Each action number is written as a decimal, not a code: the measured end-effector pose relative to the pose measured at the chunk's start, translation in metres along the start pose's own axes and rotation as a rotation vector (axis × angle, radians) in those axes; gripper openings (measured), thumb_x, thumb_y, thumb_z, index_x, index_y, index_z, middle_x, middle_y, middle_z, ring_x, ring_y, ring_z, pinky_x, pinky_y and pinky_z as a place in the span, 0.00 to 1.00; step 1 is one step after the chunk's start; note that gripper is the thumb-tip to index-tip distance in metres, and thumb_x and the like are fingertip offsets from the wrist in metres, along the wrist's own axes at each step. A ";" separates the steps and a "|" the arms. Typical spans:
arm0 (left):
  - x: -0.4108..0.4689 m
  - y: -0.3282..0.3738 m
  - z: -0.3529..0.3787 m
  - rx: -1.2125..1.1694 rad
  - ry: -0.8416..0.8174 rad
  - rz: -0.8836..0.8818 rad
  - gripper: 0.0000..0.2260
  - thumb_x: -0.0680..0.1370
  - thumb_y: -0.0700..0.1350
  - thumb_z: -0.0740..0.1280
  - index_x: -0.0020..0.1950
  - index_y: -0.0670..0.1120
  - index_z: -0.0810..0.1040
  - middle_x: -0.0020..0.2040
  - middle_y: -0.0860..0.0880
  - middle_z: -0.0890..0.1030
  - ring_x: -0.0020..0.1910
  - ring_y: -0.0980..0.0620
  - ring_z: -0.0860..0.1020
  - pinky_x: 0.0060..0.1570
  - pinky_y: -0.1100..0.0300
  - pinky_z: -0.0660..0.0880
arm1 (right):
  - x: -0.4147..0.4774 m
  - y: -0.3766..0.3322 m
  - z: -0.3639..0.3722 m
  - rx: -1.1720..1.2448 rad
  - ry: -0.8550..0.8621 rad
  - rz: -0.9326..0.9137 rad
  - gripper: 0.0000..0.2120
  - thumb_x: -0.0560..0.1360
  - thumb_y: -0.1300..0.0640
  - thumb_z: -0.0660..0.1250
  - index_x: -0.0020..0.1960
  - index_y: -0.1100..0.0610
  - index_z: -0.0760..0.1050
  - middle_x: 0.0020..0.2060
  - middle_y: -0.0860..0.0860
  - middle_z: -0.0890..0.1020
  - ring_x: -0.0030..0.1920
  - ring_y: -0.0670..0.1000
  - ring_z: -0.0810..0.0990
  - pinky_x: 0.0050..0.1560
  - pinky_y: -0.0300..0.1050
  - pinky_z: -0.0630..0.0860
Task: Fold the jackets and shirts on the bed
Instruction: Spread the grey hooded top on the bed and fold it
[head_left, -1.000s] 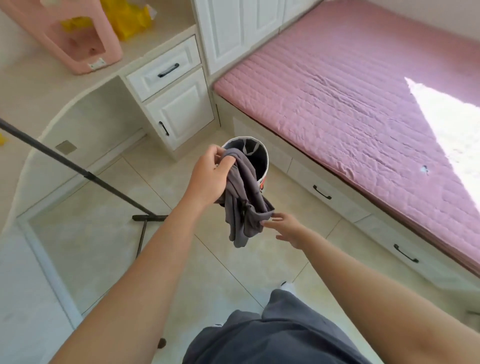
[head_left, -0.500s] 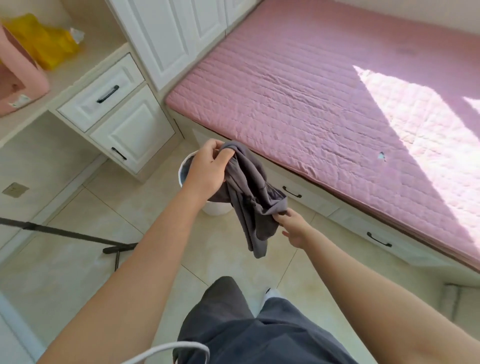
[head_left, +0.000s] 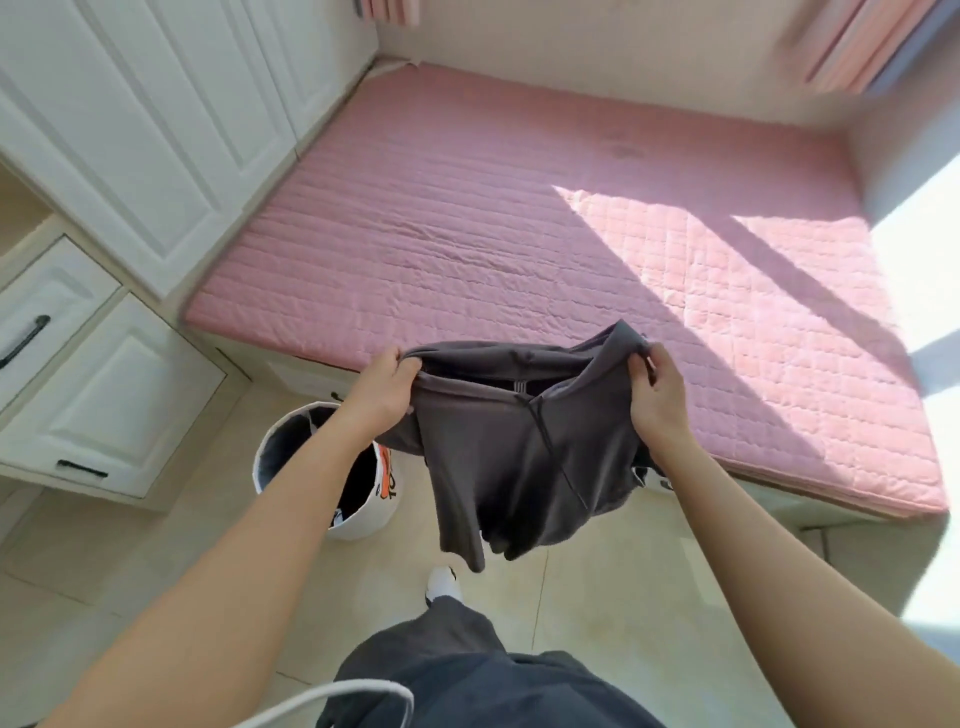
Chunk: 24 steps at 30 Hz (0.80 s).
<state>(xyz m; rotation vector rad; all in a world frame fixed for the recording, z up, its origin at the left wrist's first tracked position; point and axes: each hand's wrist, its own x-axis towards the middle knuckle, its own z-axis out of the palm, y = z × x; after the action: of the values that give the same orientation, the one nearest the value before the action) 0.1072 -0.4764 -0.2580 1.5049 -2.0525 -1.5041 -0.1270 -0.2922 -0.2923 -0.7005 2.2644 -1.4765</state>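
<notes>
Bottom edge: dark trouser leg (head_left: 467, 686), white cable (head_left: 332, 696) looping in front of it, and a white shoe (head_left: 442, 582) on the tiled floor (head_left: 623, 597).

Both arms reach forward. Left hand (head_left: 384, 395): grip clenched on the left end of the grey garment (head_left: 509, 457), at its top edge. Right hand (head_left: 657, 400): grip pinching the right end of the same edge, fingers curled over the cloth.

The garment is stretched between the two hands and hangs in the air above the floor, just in front of the bed's near edge and not lying on the bed. A dark drawstring runs down its front. Probably a hoodie, but the folds hide the cut.

A white basket (head_left: 270, 452) with a dark inside stands on the floor under the left forearm, near the bed base.

Bed (head_left: 519, 234): pink quilted cover, sun patch on its right half.

Left: white drawers (head_left: 104, 395) with black handles, then a white wardrobe (head_left: 156, 130).

Far top right: pink curtain (head_left: 857, 41), blurred.
</notes>
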 end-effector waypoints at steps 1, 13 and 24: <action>0.011 0.006 -0.003 0.083 -0.013 0.044 0.08 0.83 0.48 0.55 0.52 0.44 0.67 0.46 0.47 0.74 0.46 0.46 0.73 0.47 0.49 0.75 | 0.005 -0.005 -0.003 -0.008 0.023 -0.030 0.07 0.82 0.60 0.56 0.53 0.58 0.73 0.47 0.52 0.77 0.47 0.48 0.73 0.44 0.33 0.68; 0.119 0.064 -0.005 0.501 0.198 0.516 0.09 0.84 0.49 0.52 0.57 0.45 0.65 0.35 0.47 0.73 0.34 0.43 0.70 0.35 0.51 0.64 | 0.068 -0.029 -0.010 -0.320 0.296 -0.033 0.07 0.81 0.52 0.55 0.46 0.46 0.69 0.40 0.45 0.78 0.47 0.56 0.76 0.55 0.57 0.71; 0.250 0.139 0.020 0.565 0.110 0.569 0.11 0.83 0.53 0.54 0.59 0.48 0.69 0.44 0.44 0.79 0.44 0.39 0.76 0.41 0.49 0.71 | 0.201 -0.026 -0.029 -0.346 0.285 -0.041 0.07 0.81 0.56 0.55 0.49 0.55 0.72 0.41 0.50 0.79 0.44 0.50 0.74 0.56 0.49 0.65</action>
<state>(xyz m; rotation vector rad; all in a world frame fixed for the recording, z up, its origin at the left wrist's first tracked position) -0.1071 -0.6664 -0.2532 0.9546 -2.6550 -0.6501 -0.3011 -0.3946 -0.2603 -0.6681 2.7817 -1.2819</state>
